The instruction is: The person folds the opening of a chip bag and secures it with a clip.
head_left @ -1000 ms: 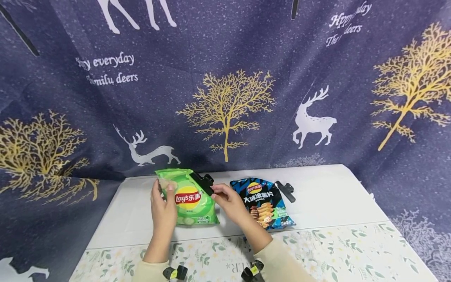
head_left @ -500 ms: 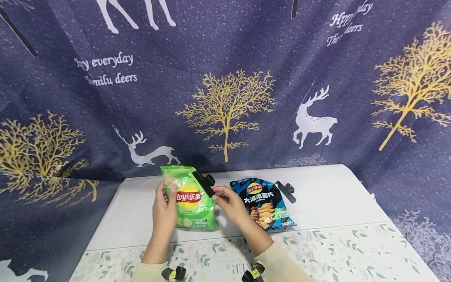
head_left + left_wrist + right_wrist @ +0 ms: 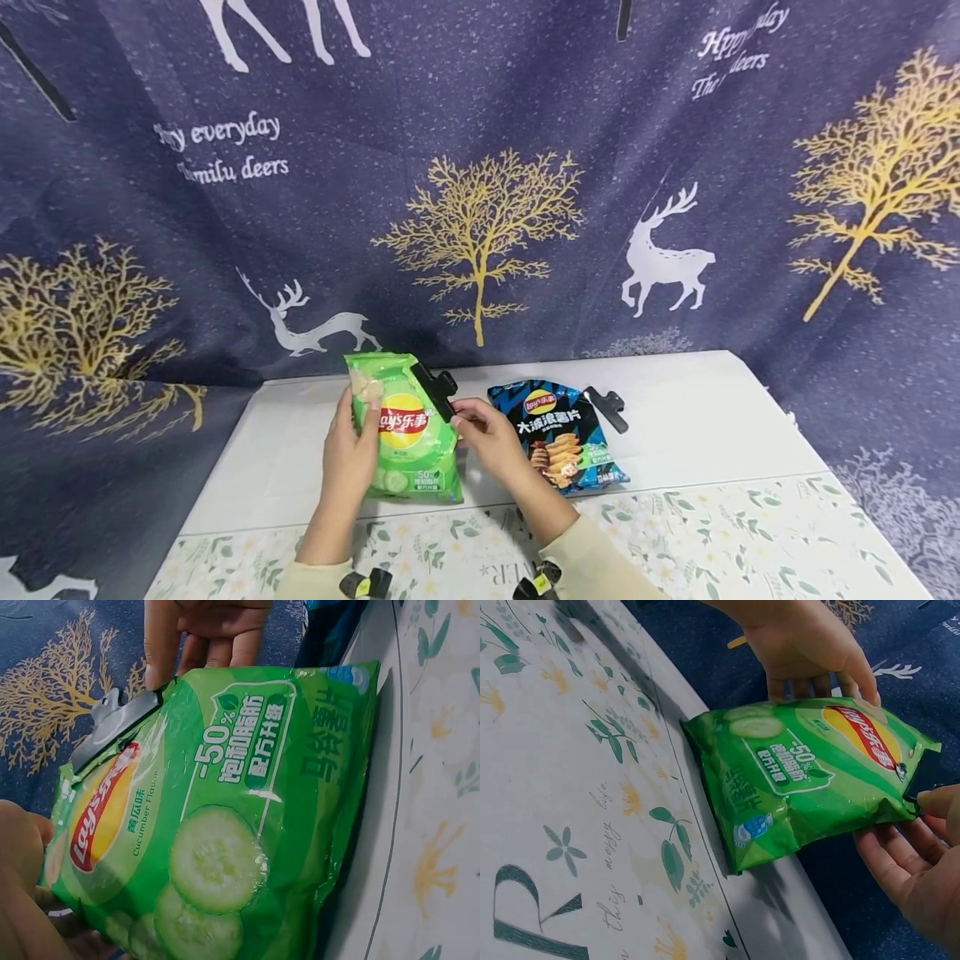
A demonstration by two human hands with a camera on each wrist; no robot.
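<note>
A green bag of potato chips (image 3: 416, 462) is held up between both hands, its printed front toward the head camera. My left hand (image 3: 351, 450) grips its left side, thumb across the front and fingers behind. A black bag clip (image 3: 435, 392) sits slantwise over the bag's upper right corner. At the clip's lower end, my right hand (image 3: 491, 437) pinches with thumb and fingers. In the left wrist view, the right thumb touches the end of the clip (image 3: 118, 726). Seen from the right wrist, the other right fingers (image 3: 896, 862) lie beneath the bag's edge.
To the right, a blue and black chip bag (image 3: 558, 433) lies on the white table (image 3: 697, 417), with another black clip (image 3: 607, 408) at its upper right corner. A floral cloth (image 3: 720, 533) covers the table's front. A dark blue curtain (image 3: 540, 108) hangs behind.
The green bag has tipped more upright, its lower edge coming nearer to me, and has shifted slightly right. Both hands keep their hold. The blue bag stays in place.
</note>
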